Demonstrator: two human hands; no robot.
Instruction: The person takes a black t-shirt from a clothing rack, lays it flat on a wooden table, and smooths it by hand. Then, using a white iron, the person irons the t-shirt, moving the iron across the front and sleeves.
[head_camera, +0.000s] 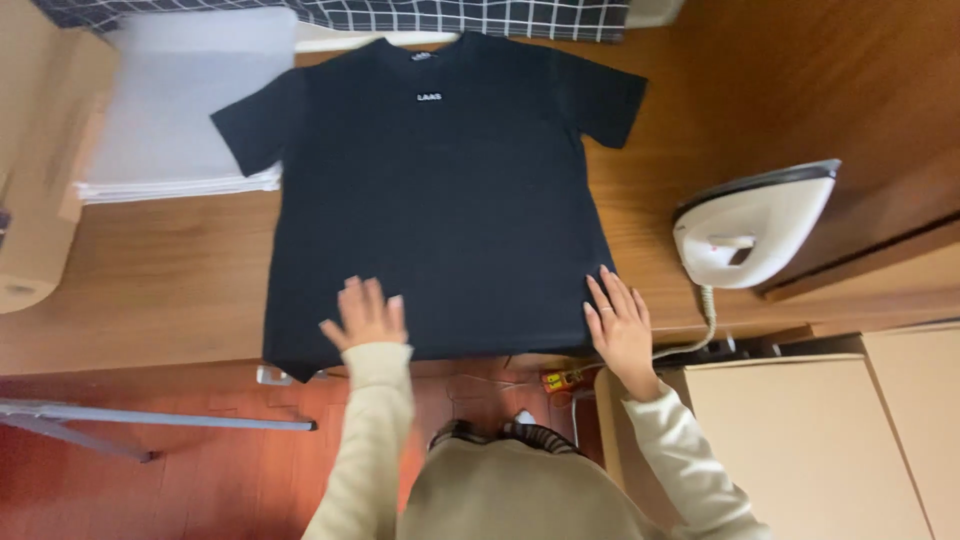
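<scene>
Both hands flat, fingers spread: left hand (366, 315), right hand (619, 322) pressing hem of black T-shirt (440, 190) on wooden tabletop (150, 270); white iron (752, 228) right.

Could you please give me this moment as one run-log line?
left hand: flat on black T-shirt hem | right hand: flat at hem corner | iron: upright, right

wooden table (160, 270) with t-shirt (440, 200), iron (755, 228)
</scene>
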